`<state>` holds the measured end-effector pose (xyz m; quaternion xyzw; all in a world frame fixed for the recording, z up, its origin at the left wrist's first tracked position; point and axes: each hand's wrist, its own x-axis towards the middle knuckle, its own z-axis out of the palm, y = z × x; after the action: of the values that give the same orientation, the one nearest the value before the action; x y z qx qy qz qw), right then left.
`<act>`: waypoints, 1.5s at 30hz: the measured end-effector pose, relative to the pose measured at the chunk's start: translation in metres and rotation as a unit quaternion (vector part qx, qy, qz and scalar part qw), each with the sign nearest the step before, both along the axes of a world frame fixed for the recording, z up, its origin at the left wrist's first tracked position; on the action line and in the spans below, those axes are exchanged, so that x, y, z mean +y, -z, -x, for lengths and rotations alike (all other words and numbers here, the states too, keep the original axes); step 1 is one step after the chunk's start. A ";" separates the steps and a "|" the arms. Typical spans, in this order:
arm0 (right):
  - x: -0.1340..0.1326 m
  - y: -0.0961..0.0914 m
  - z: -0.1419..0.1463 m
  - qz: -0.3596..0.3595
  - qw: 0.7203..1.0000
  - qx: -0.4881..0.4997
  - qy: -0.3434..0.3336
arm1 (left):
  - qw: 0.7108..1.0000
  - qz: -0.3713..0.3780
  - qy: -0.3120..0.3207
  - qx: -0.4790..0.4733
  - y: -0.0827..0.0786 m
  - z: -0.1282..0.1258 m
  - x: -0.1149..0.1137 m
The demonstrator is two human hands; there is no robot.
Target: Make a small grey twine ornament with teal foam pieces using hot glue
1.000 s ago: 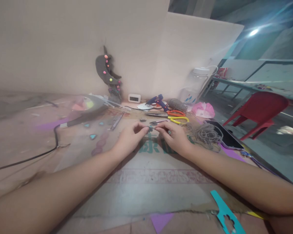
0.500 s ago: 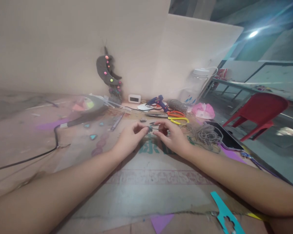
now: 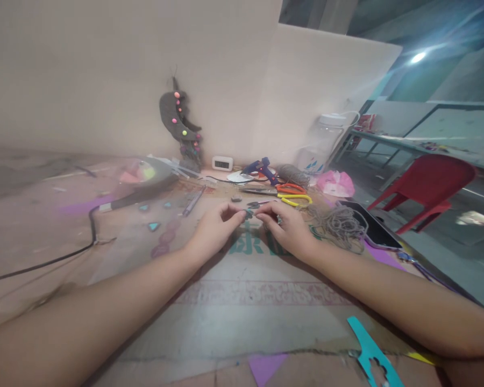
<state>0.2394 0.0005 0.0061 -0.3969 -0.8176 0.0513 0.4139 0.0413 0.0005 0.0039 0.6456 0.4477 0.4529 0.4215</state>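
My left hand (image 3: 220,226) pinches a small dark teal piece (image 3: 249,214) between thumb and fingertips; its exact shape is too small to make out. Close on its right, my right hand (image 3: 284,223) has thumb and forefinger pressed together near the piece. Whatever is in that pinch, if anything, is too small to see. Just beyond the fingertips lie dark pointed metal tips (image 3: 255,205), partly covered by my right hand. Scissors with orange and yellow handles (image 3: 293,199) rest farther back.
Grey yarn (image 3: 341,226) and a phone (image 3: 371,224) lie at right. A blue glue gun (image 3: 262,169), a small white clock (image 3: 222,163) and a clear jug (image 3: 325,142) stand along the wall. Small teal triangles (image 3: 153,226) lie left; a turquoise cut-out sheet (image 3: 373,349) is at the near edge.
My right thumb and forefinger have closed together from a wider gap beside the small piece. My left hand stays in place with its pinch.
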 end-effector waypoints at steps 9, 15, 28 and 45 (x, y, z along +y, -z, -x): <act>-0.002 -0.002 0.003 0.049 0.998 0.023 0.010 | 0.995 0.058 0.039 -0.069 -0.005 -0.004 0.000; -0.002 -0.001 0.005 0.100 0.992 0.072 0.007 | 0.990 0.099 0.042 -0.091 -0.006 -0.005 0.000; 0.000 0.002 0.004 0.042 0.998 0.046 0.004 | 0.989 0.091 0.038 -0.113 -0.002 -0.005 0.003; 0.000 0.000 0.003 0.041 0.998 0.042 0.016 | 0.991 0.094 0.043 -0.087 -0.011 -0.005 -0.002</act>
<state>0.2366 0.0006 0.0065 -0.4238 -0.7906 0.0950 0.4318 0.0462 -0.0014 0.0144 0.5801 0.4213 0.4449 0.5367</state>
